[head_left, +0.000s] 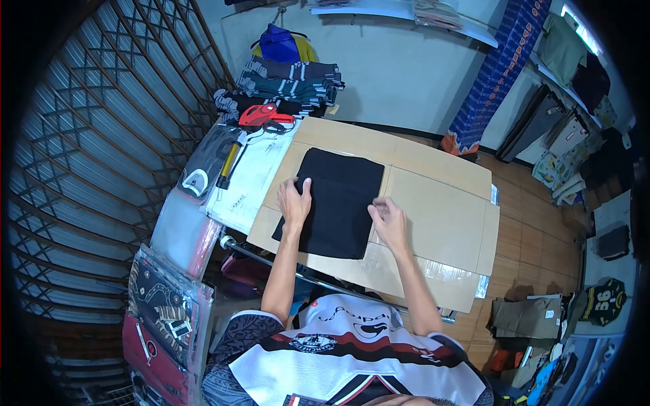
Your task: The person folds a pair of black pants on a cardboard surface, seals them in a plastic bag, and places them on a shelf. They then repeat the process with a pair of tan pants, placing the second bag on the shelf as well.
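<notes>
A folded black cloth [340, 203], probably a garment, lies flat on a cardboard sheet [433, 210] on the table before me. My left hand [294, 203] rests at the cloth's left edge, thumb lying on the fabric and apart from the other fingers, which bend over the side. At the right edge, my right hand [390, 222] has its fingers curled, with thumb and forefinger closed on the cloth's border. Its remaining fingers are partly hidden.
Beyond the cardboard's left side lie a red tape dispenser [258, 116] and a yellow-and-black tool [232, 161]. Stacked folded clothes [291, 84] stand behind them. A metal lattice gate [115, 135] borders the left. Packaged clothing [169, 318] hangs at lower left; more clothes [528, 318] sit at right.
</notes>
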The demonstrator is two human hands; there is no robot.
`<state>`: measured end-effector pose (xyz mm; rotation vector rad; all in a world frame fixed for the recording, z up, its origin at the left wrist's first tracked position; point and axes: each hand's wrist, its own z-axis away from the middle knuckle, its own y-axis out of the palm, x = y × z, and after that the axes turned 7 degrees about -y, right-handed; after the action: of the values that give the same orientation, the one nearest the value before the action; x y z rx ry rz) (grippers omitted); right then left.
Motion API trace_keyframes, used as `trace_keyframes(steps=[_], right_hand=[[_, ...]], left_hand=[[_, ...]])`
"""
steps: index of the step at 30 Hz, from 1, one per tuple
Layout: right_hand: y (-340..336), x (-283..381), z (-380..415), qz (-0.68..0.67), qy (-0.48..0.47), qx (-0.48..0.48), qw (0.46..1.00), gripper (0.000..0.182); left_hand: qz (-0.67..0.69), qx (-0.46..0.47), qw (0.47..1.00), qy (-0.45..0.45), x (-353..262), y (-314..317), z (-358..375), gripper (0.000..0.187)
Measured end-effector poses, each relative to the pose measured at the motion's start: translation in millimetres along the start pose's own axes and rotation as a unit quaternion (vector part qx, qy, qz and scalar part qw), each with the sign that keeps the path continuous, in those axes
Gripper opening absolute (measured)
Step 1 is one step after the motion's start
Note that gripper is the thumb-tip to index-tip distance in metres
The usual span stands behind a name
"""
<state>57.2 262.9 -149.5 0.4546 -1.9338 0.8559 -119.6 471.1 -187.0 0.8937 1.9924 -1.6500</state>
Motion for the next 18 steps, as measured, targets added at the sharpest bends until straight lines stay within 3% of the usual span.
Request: trace_keyframes(steps=[6, 9, 10, 14, 18], right_hand=[[20, -2, -64, 0.035, -0.073, 0.056, 0.995, 0.029], [29, -11, -86, 0.087, -0.157, 0.047, 0.983, 0.029], [29, -16, -93, 0.141, -0.169, 0.089, 0.972, 0.036], [46, -49, -88, 0.260, -0.113, 0.178, 0.942, 0.047], [42, -50, -68, 0.295, -0.122, 0.150, 0.936, 0.049]], left_hand=[[0.017, 0.018, 0.999, -0.030, 14, 20, -31, 0.040], [0.016, 0.016, 0.999, -0.043, 12, 19, -31, 0.036], [0.006, 0.024, 0.998, -0.052, 10, 17, -32, 0.035], [0.020, -0.016, 0.999, -0.048, -3, 17, -28, 0.031], [-0.078, -0.012, 0.997, -0.019, -9, 40, -39, 0.029]])
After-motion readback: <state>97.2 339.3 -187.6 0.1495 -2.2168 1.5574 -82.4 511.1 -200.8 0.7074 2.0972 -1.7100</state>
